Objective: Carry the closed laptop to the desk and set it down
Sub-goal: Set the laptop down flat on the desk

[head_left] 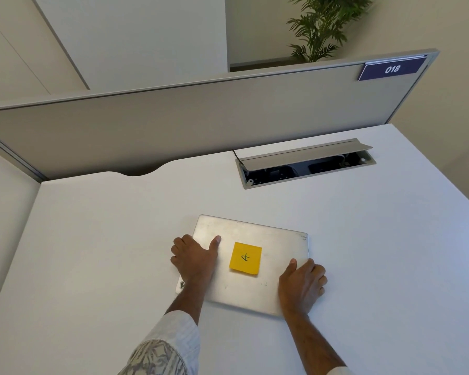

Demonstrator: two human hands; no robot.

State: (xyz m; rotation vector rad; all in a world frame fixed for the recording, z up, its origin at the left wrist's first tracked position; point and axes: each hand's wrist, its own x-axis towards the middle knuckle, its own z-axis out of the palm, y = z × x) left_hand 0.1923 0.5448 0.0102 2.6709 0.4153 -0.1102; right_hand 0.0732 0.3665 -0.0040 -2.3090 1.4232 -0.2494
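Fingers round closed laptop's sides

I can't see the fingers of my left hand or right hand; they curl past the side edges of the closed laptop. My left wrist covers most of a sticker at its near-left corner. Beyond the laptop, the open cable box is too dark to read.

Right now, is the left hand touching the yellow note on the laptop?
Apart. The head view shows bare laptop lid between the left hand and the yellow note.
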